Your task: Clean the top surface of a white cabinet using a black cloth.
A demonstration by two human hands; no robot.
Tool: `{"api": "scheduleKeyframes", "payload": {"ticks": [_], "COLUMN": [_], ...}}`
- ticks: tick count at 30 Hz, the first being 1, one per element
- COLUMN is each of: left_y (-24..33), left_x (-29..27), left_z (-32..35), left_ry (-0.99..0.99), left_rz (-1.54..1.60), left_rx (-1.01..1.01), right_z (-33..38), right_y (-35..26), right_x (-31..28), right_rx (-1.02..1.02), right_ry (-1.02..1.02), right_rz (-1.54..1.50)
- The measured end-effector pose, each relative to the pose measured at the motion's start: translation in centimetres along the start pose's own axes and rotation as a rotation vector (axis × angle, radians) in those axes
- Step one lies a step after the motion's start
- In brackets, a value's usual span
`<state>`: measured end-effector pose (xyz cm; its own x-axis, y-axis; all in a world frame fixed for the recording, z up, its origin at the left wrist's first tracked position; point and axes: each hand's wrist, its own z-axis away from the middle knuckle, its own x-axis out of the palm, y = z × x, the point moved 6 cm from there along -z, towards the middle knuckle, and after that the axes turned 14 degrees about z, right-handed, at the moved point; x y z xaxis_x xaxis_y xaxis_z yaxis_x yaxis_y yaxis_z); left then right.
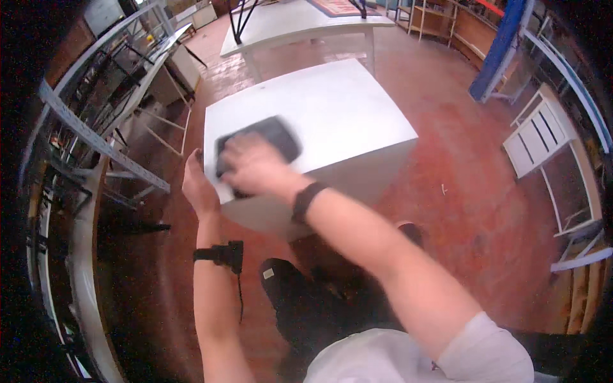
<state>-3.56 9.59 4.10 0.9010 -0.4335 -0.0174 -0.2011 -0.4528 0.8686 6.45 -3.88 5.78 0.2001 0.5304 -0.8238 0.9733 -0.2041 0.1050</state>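
A dark, flat, cloth-like pad (284, 137) lies on the white top (345, 105) of a box-shaped cabinet in front of me; motion blurs it, so its exact kind is unclear. Over the pad's near left part rests my right hand (252, 163), smeared by motion, its fingers spread and laid flat on it. At the cabinet's near left edge is my left hand (200, 185), fingers stretched along the side, holding nothing I can see. A dark band (308, 201) circles my right wrist. On my left forearm sits a black strapped device (227, 255) with a hanging cord.
Behind the cabinet stands a white table (306, 24) with dark legs resting on it. Metal racks (102, 137) line the left. A white slatted frame (539, 137) and a blue post (501, 51) are at right. Red floor (472, 223) surrounds the cabinet.
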Motion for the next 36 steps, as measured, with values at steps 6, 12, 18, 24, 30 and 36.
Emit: {"api": "scheduleKeyframes", "payload": {"ticks": [6,12,18,24,30,36], "left_y": [0.9,2.0,3.5,3.8,3.9,5.5], "left_x": [0.8,2.1,3.2,5.3,9.4,15.6], "left_z": [0.1,0.8,2.1,4.5,6.4,8.4], "left_ry": [-0.007,-0.091,-0.351,-0.87,-1.054,-1.111], "left_rz": [0.036,-0.178,-0.492,-0.718,-0.8,-0.745], "left_rx": [-0.084,0.037,0.229,0.484,0.283,0.305], "right_z": [-0.5,5.5,14.4,15.1,15.3,15.3], "right_y": [-2.4,14.4,25.9,24.7,25.0,25.1], "right_x": [1.7,-1.9,-5.3,-6.2,-6.1,-6.1], "right_rx": [0.097,0.303,0.563,0.699,0.73,0.721], "right_ry": [-0.027,-0.242,-0.495,-0.473,-0.462,-0.448], "right_rz": [-0.102,0.102,0.331,0.306,0.362,0.368]}}
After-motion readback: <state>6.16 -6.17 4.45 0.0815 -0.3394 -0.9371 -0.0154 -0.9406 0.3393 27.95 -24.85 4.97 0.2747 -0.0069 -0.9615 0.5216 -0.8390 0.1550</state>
